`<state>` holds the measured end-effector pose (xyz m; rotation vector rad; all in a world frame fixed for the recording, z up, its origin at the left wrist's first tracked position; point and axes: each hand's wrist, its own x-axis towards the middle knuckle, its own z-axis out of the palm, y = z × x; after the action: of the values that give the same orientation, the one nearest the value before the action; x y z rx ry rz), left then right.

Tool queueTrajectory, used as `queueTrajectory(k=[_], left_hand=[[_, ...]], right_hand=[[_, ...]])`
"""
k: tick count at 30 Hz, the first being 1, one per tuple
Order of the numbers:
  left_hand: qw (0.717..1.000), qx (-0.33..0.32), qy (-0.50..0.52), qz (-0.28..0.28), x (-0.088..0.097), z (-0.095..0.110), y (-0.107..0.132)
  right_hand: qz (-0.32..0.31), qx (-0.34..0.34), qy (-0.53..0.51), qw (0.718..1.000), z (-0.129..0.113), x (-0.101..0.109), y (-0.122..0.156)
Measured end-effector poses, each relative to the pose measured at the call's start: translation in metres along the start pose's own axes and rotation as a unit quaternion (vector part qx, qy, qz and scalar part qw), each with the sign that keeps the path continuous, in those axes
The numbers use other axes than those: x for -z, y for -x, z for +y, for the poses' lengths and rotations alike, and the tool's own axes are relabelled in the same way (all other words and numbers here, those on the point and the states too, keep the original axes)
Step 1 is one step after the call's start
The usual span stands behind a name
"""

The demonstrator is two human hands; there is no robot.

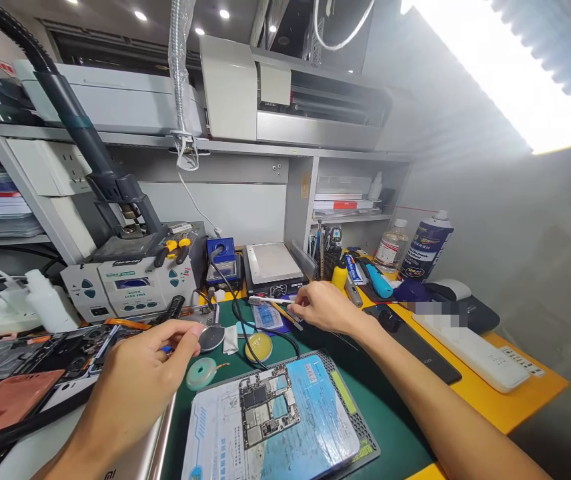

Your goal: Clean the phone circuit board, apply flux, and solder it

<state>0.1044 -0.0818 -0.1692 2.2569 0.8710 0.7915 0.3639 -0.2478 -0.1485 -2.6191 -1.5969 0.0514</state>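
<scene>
Overexposed lamp point(505, 67) upper right, hazy glare, stretched edges

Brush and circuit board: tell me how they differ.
The brush is thin and mostly white; the circuit board is broader, mostly dark, with cutouts.
The brush is held in the right hand; the circuit board lies flat on the blue-and-white block, with neither hand touching it.

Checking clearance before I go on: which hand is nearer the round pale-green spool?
Left. The left hand is close by the spool, on its left; the right hand is farther away, beyond it to the right.
</scene>
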Motion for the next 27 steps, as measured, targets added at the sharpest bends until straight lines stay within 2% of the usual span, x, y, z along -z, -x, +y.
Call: queueTrajectory(k=[5,10,14,19,27], left_hand=[[1.000,-0.001,0.000,0.001,-0.001,0.002,0.000],[1.000,-0.006,0.007,0.007,-0.001,0.001,0.001],[0.999,-0.012,0.002,0.037,-0.002,0.001,0.002],[0.998,-0.022,-0.001,0.064,-0.004,0.004,0.003],[0.999,-0.027,-0.001,0.026,0.000,0.004,0.004]], right_hand=[[-0.034,-0.015,0.016,0.999,-0.016,-0.007,0.003],[-0.043,-0.013,0.002,0.999,-0.009,0.000,0.007],[-0.040,0.021,-0.026,0.999,-0.006,0.006,0.010],[-0.059,0.063,-0.054,0.995,-0.016,-0.004,0.006],[-0.074,0.071,-0.086,0.991,-0.012,0.000,0.011]])
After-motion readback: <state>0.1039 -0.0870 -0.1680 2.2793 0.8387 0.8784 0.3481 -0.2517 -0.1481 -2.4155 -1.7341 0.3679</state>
